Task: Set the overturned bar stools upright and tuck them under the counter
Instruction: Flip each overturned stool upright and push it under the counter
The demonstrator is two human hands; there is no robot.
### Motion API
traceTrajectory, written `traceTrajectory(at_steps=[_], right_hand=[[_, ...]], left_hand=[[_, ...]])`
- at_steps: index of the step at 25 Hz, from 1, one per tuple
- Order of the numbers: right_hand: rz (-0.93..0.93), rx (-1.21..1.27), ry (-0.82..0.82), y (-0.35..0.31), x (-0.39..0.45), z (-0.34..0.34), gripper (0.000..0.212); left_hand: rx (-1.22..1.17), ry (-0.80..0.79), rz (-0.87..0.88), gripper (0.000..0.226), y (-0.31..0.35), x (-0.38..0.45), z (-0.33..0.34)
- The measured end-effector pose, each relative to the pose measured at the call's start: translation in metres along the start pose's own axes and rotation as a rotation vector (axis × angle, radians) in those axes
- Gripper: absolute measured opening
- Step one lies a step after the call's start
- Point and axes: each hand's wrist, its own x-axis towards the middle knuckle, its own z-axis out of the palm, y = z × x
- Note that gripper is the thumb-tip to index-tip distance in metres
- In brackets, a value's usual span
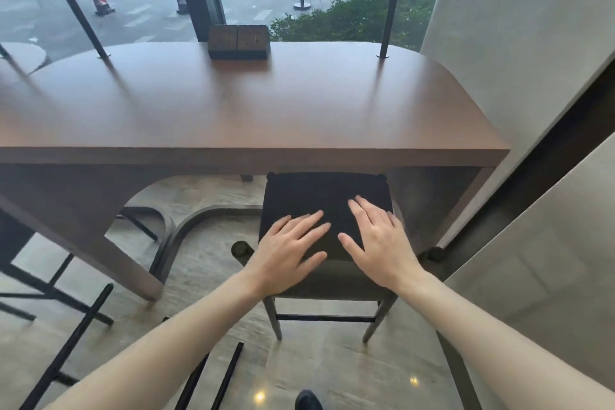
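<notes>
- Right now the step in hand looks like the tucking-in: one bar stool [324,210] stands upright on its legs, its far edge just under the near lip of the counter [233,103], while most of the dark seat lies on the near side of that lip.
- Both hands rest flat on the seat's near half. The left hand [286,250] lies toward the seat's left edge, fingers straight and spread, pointing at the counter; it grips nothing.
- The right hand [379,243] lies beside it toward the seat's right edge, likewise flat with fingers splayed, touching the seat only and curled round nothing.
- Judging by this, the next move calls for a level forward push so the seat slides further beneath the counter. Pressing down too hard could make the legs drag or judder on the stone floor [332,369].
- Clearance looks fair: the seat sits below the counter's underside, and the counter's right end panel [466,203] stands just right of the stool, so the push should run straight and not veer that way.
- Nearer than the counter, to the stool's left, dark bars [66,349] lie low across the floor. They may belong to another overturned stool, though I cannot tell for sure; if so, the task is not finished.
</notes>
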Motion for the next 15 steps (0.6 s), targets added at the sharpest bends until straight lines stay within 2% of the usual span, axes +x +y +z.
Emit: traceTrajectory(at_steps=[3,5,9,13,15], right_hand=[[0.003,-0.106,0.073,-0.001,-0.045,0.017,0.067],[0.033,-0.151,0.052,0.002,-0.065,0.031,0.067],[0.012,-0.287,-0.204,0.010,-0.071,0.034,0.071],[-0.013,-0.348,-0.201,0.003,-0.046,0.025,0.032],[-0.031,-0.316,-0.225,0.006,-0.033,0.023,0.021]], left_hand=[[0.106,0.033,-0.119,0.062,0.027,-0.035,0.024],[0.135,-0.032,-0.213,0.062,0.034,-0.046,0.038],[0.162,-0.157,-0.299,0.062,0.041,-0.047,0.040],[0.270,-0.242,-0.358,0.055,0.043,-0.022,0.019],[0.321,-0.260,-0.351,0.049,0.039,-0.013,0.014]])
